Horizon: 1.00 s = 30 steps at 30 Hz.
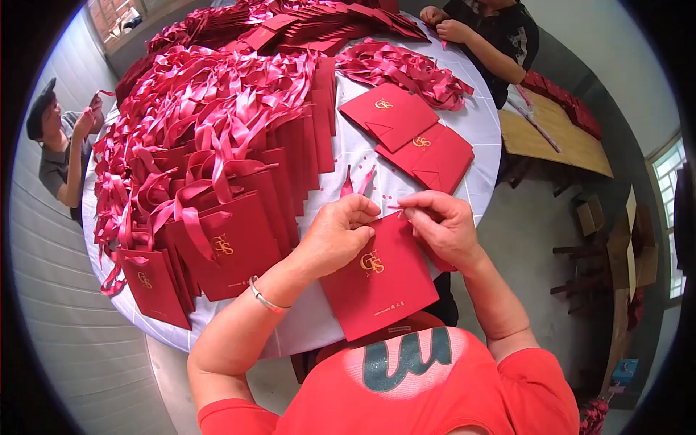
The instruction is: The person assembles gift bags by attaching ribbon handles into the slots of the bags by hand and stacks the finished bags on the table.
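Red bag (pixel 384 283) sits at the table's (pixel 304 326) near edge, left hand (pixel 337 235) gripping its rim, right hand (pixel 442 226) pinching ribbon (pixel 394 207); threading seems underway, likely needing a steady pull next.

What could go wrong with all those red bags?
The left hand and right hand pinch near the top of the red gift bag; tugging too hard might crease or tear it. The front-left gift bag stands close to the edge of the round table, so a bump could tip it off. The pink ribbons lie jumbled together and might tangle.
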Available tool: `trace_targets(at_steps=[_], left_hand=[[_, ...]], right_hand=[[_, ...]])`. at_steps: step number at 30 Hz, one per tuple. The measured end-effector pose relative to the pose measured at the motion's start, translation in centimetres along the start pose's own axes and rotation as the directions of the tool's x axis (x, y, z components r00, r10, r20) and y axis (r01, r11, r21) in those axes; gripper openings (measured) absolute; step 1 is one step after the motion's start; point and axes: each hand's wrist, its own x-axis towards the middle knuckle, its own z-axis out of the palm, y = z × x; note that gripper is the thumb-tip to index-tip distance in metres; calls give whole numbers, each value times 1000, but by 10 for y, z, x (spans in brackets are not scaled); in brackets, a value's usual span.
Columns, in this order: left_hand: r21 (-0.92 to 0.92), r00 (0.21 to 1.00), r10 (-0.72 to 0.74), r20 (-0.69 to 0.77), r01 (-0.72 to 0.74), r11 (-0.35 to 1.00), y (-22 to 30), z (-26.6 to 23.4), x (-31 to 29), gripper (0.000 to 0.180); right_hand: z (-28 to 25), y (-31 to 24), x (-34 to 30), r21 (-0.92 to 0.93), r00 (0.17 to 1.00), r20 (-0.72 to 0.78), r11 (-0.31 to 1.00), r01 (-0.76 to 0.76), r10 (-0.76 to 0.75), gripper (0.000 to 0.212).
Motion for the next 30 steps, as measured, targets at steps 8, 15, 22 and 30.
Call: trace_targets(at_steps=[8, 15, 22, 30], left_hand=[[-81, 998, -2, 60, 7, 997, 2, -2, 2, 26], [-91, 997, -58, 48, 62, 994, 7, 3, -2, 25], [-164, 1000, -25, -1, 24, 986, 3, 6, -2, 21], [-148, 996, -29, -88, 16, 989, 1, 9, 0, 21]], right_hand=[[5, 1, -8, -269, 945, 49, 907, 325, -324, 10], [1, -4, -11, -286, 957, 109, 914, 289, -268, 9], [1, -9, -8, -416, 916, 193, 816, 400, -351, 9], [8, -17, 1, -616, 857, 355, 596, 515, -374, 13]])
